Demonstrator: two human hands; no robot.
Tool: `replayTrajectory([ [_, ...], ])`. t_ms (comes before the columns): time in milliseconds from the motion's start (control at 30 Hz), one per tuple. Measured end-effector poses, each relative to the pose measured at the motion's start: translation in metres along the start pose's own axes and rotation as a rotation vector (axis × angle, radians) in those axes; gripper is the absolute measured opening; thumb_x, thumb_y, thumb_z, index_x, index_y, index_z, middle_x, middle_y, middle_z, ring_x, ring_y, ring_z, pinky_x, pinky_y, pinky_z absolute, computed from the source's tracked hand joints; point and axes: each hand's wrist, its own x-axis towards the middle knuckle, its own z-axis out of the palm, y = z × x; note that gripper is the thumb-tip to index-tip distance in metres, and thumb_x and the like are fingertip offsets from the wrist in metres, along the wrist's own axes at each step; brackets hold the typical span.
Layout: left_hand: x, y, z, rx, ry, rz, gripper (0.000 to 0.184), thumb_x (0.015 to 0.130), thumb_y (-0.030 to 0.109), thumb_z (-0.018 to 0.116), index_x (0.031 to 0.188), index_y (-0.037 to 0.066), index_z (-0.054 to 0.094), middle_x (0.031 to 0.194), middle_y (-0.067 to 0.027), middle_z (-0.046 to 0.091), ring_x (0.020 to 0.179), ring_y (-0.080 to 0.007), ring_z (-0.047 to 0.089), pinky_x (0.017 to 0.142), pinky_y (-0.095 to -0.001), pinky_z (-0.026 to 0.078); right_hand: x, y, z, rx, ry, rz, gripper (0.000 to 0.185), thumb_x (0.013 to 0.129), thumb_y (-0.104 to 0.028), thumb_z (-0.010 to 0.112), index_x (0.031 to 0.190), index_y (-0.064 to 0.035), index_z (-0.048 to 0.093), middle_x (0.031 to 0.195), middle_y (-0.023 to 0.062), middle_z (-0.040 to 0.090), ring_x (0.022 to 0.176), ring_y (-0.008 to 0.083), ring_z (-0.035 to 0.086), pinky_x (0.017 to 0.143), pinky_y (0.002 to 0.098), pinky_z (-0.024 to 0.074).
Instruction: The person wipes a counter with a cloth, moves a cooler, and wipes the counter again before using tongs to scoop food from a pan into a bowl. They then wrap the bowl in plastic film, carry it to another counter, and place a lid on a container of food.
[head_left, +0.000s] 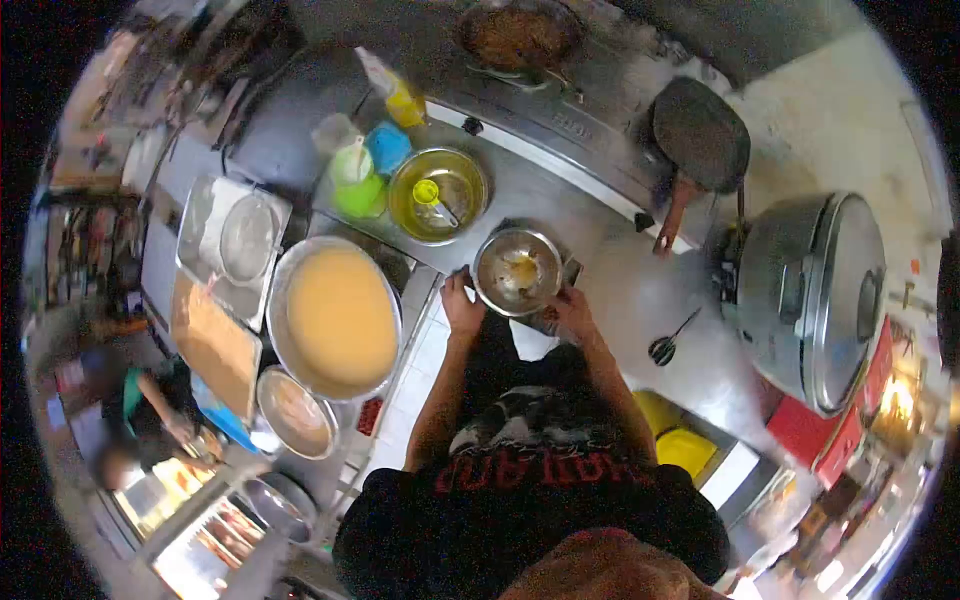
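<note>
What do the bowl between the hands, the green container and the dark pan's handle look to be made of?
Bowl: metal, probably stainless steel; shiny, with a bright rim. Green container: likely plastic; even, saturated colour. Pan handle: perhaps wood; matte brown, but blur leaves it open.

this is a kitchen, apparently a commercial kitchen: a stainless-steel counter (640, 300) runs beside a stove (570, 122) with 2 dark pans, 1 of them a long-handled frying pan (700, 135). a bulky, lidded metal cooker (790, 310) stands at the right. a large basin (279, 325) holds pale orange liquid next to a metal tray (238, 300), a steel mixing bowl (493, 258) is at the counter's edge, and another person (163, 408) is at the left.
</note>
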Motion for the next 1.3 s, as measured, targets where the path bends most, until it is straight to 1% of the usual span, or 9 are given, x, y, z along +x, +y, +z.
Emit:
replayTrajectory([
  [367,0.028,-0.008,0.061,0.294,-0.072,0.331,0.055,0.076,0.036,0.073,0.116,0.002,0.059,0.099,-0.0201,0.064,0.099,-0.04,0.058,0.087,-0.0531,0.041,-0.081,-0.053,-0.054,0.096,0.472,-0.109,0.017,0.09,-0.011,0.056,0.103,-0.0036,0.063,0.075,0.003,0.063,0.064,0.0139,0.062,0.056,0.0265,0.0508],
  [400,0.032,-0.002,0.06,0.217,-0.345,0.179,0.049,0.075,0.034,0.075,0.112,0.003,0.063,0.096,-0.0194,0.066,0.099,-0.0413,0.059,0.088,-0.0512,0.044,-0.092,-0.058,-0.064,0.055,0.504,-0.112,0.018,0.089,-0.01,0.055,0.104,-0.0036,0.062,0.075,0.0032,0.063,0.063,0.0144,0.062,0.056,0.0264,0.0507],
  [500,0.037,0.002,0.048,-0.321,-0.31,0.146,0.045,0.077,0.03,0.074,0.112,0.004,0.063,0.105,-0.0215,0.066,0.103,-0.0427,0.059,0.089,-0.0474,0.046,-0.1,-0.037,-0.088,0.097,0.56,-0.121,0.018,0.089,-0.009,0.054,0.105,-0.0037,0.062,0.075,0.0032,0.063,0.063,0.0148,0.063,0.056,0.0261,0.0506],
  [633,0.023,-0.012,0.013,-1.039,-0.496,-0.447,0.039,0.077,0.014,0.072,0.113,0.003,0.062,0.109,-0.0111,0.067,0.097,-0.0292,0.064,0.088,-0.0384,0.049,-0.083,-0.022,-0.077,0.268,0.612,-0.079,0.013,0.09,-0.014,0.057,0.1,-0.0051,0.062,0.075,0.0031,0.062,0.064,0.0145,0.063,0.056,0.0258,0.0509],
  [867,0.054,0.106,-0.172,-1.0,-0.364,-0.426,0.049,0.072,-0.002,0.069,0.12,0.001,0.059,0.108,-0.0062,0.066,0.102,-0.0182,0.059,0.091,-0.0337,0.047,-0.048,0.036,-0.085,0.339,0.389,-0.126,0.023,0.088,-0.017,0.066,0.104,-0.0012,0.061,0.087,0.0098,0.065,0.066,0.0197,0.064,0.063,0.0309,0.0549],
  [967,0.065,0.116,-0.206,-0.904,-0.489,-0.197,0.052,0.071,-0.002,0.07,0.122,0.0,0.058,0.111,-0.0063,0.066,0.103,-0.0177,0.059,0.092,-0.0332,0.046,-0.067,-0.04,-0.082,-0.787,0.698,-0.043,0.038,0.083,-0.026,0.075,0.111,-0.0048,0.059,0.103,0.0065,0.068,0.083,0.0208,0.066,0.069,0.0351,0.0536],
  [1067,0.079,0.117,-0.213,-0.891,-0.603,-0.001,0.058,0.07,-0.003,0.07,0.126,-0.001,0.055,0.116,-0.0072,0.063,0.109,-0.0186,0.056,0.098,-0.0323,0.042,-0.072,-0.154,-0.041,-0.205,0.296,-0.361,0.069,0.07,-0.022,0.085,0.128,-0.0025,0.053,0.126,0.0121,0.059,0.113,0.0245,0.06,0.087,0.0364,0.0524],
  [1200,0.117,0.138,-0.206,-0.887,-0.817,0.091,0.061,0.071,-0.004,0.071,0.129,-0.002,0.053,0.118,-0.0076,0.062,0.114,-0.0198,0.053,0.101,-0.0335,0.04,-0.057,-0.257,0.043,-0.695,-0.178,-0.776,0.066,0.075,-0.026,0.084,0.129,-0.003,0.054,0.119,0.0135,0.063,0.105,0.0224,0.062,0.088,0.0364,0.0504],
  [1300,0.13,0.117,-0.163,-0.938,-0.387,-0.154,0.056,0.074,-0.003,0.071,0.127,-0.001,0.054,0.114,-0.0077,0.063,0.112,-0.0185,0.054,0.097,-0.0322,0.043,-0.021,-0.276,0.058,-0.6,-0.167,-0.572,0.051,0.078,-0.027,0.082,0.117,-0.0012,0.06,0.103,0.0135,0.067,0.091,0.0239,0.063,0.082,0.0376,0.0501],
])
